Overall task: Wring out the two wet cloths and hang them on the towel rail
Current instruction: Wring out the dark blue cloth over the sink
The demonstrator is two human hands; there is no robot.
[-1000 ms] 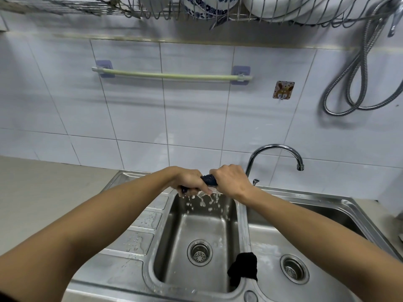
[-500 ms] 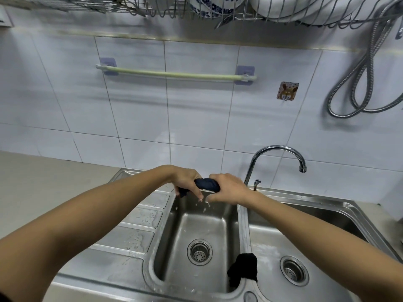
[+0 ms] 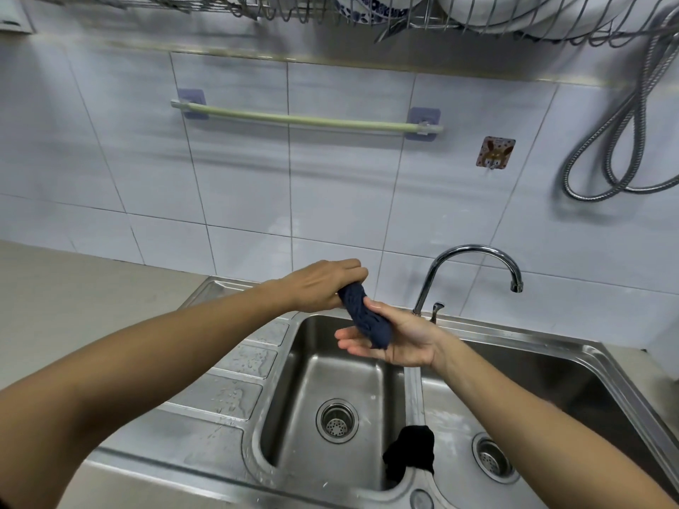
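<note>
We hold a twisted blue cloth [image 3: 365,313] over the left sink basin [image 3: 330,380]. Our left hand [image 3: 323,286] grips its upper end, fingers curled round it and pressed together. Our right hand [image 3: 395,339] lies palm up under the lower end, its fingers straight and only loosely spread, so the cloth rests on the palm rather than being pinched. The cloth runs slanted from the left hand down to the right palm, wound into a tight roll.

A second cloth, black [image 3: 409,453], hangs bunched over the divider between the two basins, near the front edge of the sink, well apart from our hands. The right basin [image 3: 551,391] lies beside it, with its own drain [image 3: 490,459].

The towel rail [image 3: 305,119], pale green, is fixed to the tiled wall above the sink on two purple pads, and nothing hangs on it. The curved tap [image 3: 474,262] stands behind the basins, just beyond our right hand. A small hook with a picture [image 3: 494,152] sticks to the tiles right of the rail, and a metal hose [image 3: 621,141] loops down at the far right. A wire dish rack [image 3: 404,12] holding bowls runs across the top. The worktop [image 3: 73,288] stretches to the left of the sink.
</note>
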